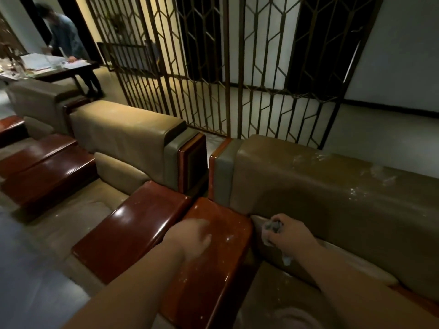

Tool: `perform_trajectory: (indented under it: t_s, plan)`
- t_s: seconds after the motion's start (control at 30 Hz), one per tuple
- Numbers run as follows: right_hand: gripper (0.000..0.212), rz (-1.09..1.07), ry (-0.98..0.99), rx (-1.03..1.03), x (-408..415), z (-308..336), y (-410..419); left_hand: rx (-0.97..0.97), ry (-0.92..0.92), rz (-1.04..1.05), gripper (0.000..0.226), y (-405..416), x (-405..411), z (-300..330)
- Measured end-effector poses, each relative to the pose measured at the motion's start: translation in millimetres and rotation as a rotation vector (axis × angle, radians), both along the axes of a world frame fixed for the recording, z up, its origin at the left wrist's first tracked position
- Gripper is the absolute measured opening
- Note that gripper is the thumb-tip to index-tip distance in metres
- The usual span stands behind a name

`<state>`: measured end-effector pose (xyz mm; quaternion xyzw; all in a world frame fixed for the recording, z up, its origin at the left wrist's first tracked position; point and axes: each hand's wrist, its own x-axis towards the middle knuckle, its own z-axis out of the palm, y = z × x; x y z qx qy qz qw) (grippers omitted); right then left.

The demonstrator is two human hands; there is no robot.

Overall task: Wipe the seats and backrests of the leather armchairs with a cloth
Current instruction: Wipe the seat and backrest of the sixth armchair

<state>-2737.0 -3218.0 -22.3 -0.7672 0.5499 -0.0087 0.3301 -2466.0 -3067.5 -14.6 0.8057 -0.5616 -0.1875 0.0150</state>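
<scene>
Early on: the right hand (288,236), grip bunched round the cloth (270,230), works the near armchair's lower backrest (332,198), white smears remaining above; the left hand (192,236) rests blurred on the wooden armrest (213,245), grip unclear.

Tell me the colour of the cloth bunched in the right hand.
Pale grey-white cloth, seen in the head view.
</scene>
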Motion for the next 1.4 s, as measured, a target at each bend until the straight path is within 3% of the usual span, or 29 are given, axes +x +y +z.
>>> perform_trajectory:
  t_s: [0.2,0.37,0.53,0.7,0.9,1.13,1.4]
  plan:
    - [0.038,-0.130,-0.006,-0.028,42,-5,-38,-0.023,0.023,-0.134,0.045,-81,70,1]
    - [0.020,-0.366,-0.044,-0.056,92,-21,-55,-0.042,0.062,-0.246,0.042,-147,136,-6]
    - [0.022,-0.504,-0.073,-0.073,139,-32,-73,-0.021,0.070,-0.369,0.041,-200,184,-15]
    - [0.022,-0.570,-0.102,-0.074,153,-42,-74,-0.029,0.092,-0.421,0.050,-234,188,-28]
    - [0.021,-0.591,-0.114,-0.043,154,-59,-106,-0.046,0.163,-0.443,0.045,-263,157,-51]
    - [0.029,-0.582,0.000,0.165,132,-207,-81,0.195,0.165,-0.452,0.058,-234,111,-185]
    - [0.035,-0.684,0.021,0.294,97,-383,-52,0.208,0.160,-0.501,0.073,-210,53,-339]
